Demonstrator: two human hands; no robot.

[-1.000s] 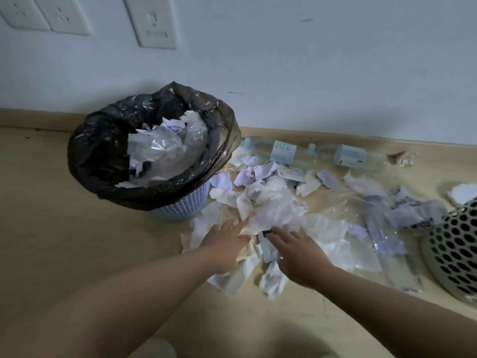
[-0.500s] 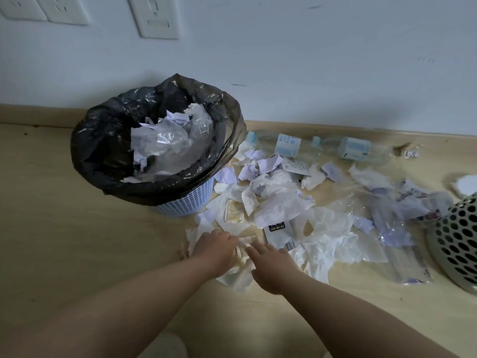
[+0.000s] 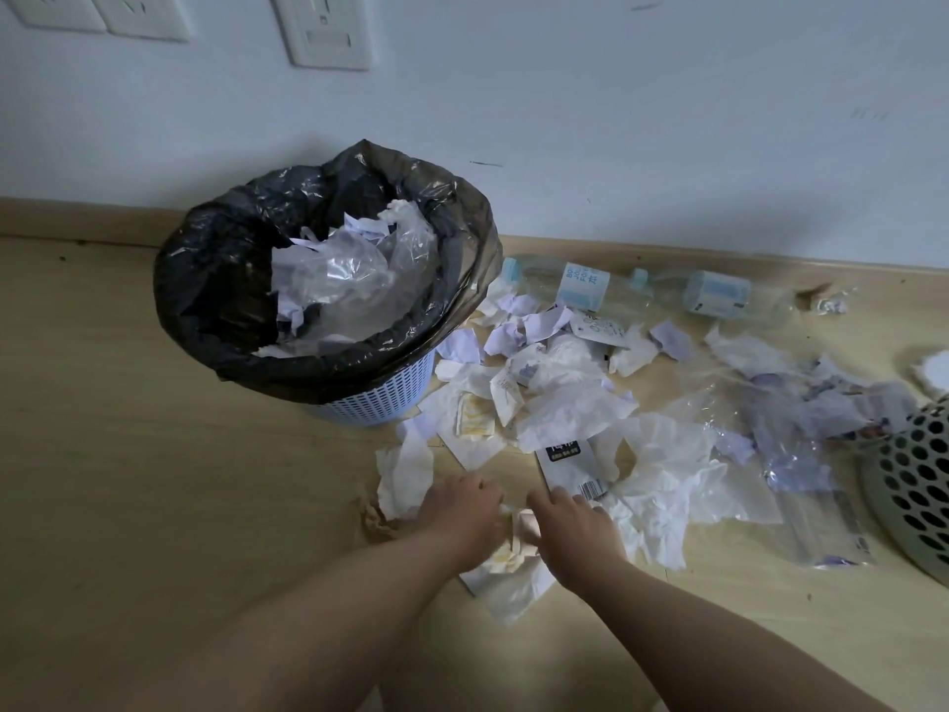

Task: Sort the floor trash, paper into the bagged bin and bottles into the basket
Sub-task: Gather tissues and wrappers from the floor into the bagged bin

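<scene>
Crumpled white paper (image 3: 506, 555) now sits bunched between the two hands, which a second ago were spread farther out over the scrap pile and have drawn back toward the person, raking tissue with them. The left hand (image 3: 464, 511) curls inward with its fingers pressed against the wad; the right hand (image 3: 575, 526) mirrors it, fingers bent and closing on the same clump, so both look narrowed around paper rather than flat. Judging from that, a fresh handful is being gathered for the bagged bin (image 3: 328, 295), which stands at about ten o'clock from the hands, already partly filled with paper and clear film. Two bottles (image 3: 580, 287) lie untouched along the skirting at roughly one o'clock, and the basket (image 3: 911, 480) shows at three o'clock, cut by the frame edge. Bare floor (image 3: 154, 480) to nine o'clock leaves open room for the lift; the black liner's rim overhangs toward the pile and could snag loose scraps.
</scene>
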